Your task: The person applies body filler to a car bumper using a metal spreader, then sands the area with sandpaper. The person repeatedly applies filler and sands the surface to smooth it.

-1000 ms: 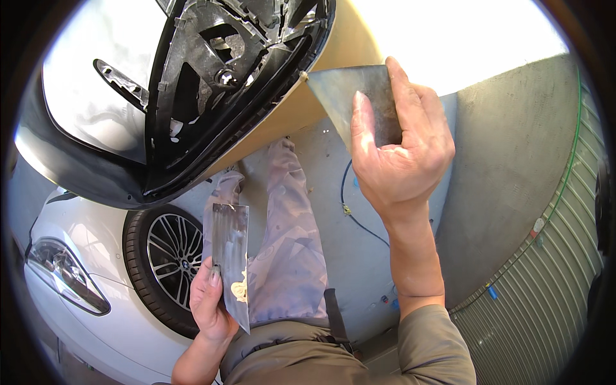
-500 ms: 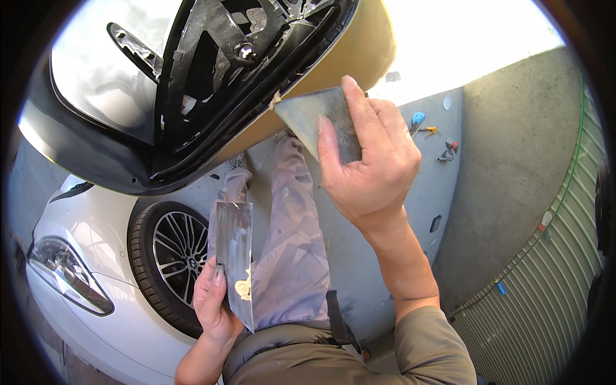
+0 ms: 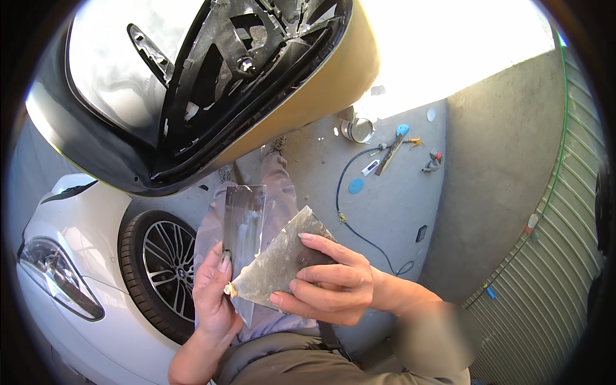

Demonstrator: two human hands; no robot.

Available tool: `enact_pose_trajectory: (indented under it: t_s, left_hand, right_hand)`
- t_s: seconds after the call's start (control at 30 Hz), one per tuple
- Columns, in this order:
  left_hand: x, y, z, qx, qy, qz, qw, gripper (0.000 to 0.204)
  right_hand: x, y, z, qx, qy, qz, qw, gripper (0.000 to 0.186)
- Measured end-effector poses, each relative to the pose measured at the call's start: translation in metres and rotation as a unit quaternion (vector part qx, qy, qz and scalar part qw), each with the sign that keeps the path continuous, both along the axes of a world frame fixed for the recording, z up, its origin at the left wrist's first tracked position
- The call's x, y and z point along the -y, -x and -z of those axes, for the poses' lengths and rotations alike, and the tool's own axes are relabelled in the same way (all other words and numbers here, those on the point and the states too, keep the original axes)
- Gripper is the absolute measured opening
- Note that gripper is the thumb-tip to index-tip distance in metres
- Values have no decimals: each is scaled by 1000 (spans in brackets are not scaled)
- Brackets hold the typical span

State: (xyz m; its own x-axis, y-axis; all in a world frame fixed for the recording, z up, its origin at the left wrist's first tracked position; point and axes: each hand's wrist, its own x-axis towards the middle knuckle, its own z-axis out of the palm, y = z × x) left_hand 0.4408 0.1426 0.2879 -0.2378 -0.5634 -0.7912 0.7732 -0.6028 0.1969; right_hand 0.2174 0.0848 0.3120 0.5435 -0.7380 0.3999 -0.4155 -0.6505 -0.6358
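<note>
My left hand [image 3: 213,292] is closed round the lower part of a long, flat filler board [image 3: 246,218], which looks like grey metal and has smears on its face. In my right hand [image 3: 333,279] is a grey, worn putty spreader [image 3: 282,266], pinched between fingers in front and a thumb hidden behind. Its lower left corner overlaps the board, and a dab of cream putty [image 3: 230,290] clings there. Whether spreader and board touch I cannot tell. Above both hands hangs a car bumper [image 3: 314,96] with a tan outer face and a black inner frame.
At the left stands a white car [image 3: 77,224] with its front wheel [image 3: 168,269]. On the grey floor lie an open tin [image 3: 360,130], a hose [image 3: 340,186], a blue disc [image 3: 356,186], a stick-like tool [image 3: 389,156] and a small spray gun [image 3: 432,163]. A ribbed shutter [image 3: 545,289] borders the right.
My right hand has come down and left from the bumper edge, bringing the spreader over the filler board. The putty lump on the board's lower part is no longer visible; putty shows at the spreader's corner.
</note>
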Motion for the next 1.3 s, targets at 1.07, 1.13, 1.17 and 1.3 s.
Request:
enact_pose_trajectory:
  t_s: [1.07, 1.13, 1.17, 1.3]
  left_hand:
    - [-32, -3, 24, 73, -35, -52, 995, 46]
    - [-30, -1, 24, 66, -37, -38, 996, 44]
    - [-28, 0, 24, 49, -34, -34, 998, 44]
    - [-21, 7, 20, -40, -22, -76, 996, 44]
  right_hand:
    - [62, 18, 64, -308, 140, 126, 933, 30]
    - [61, 18, 63, -290, 164, 125, 934, 30]
    - [61, 17, 64, -276, 160, 134, 938, 30]
    - [52, 10, 64, -248, 141, 93, 954, 32]
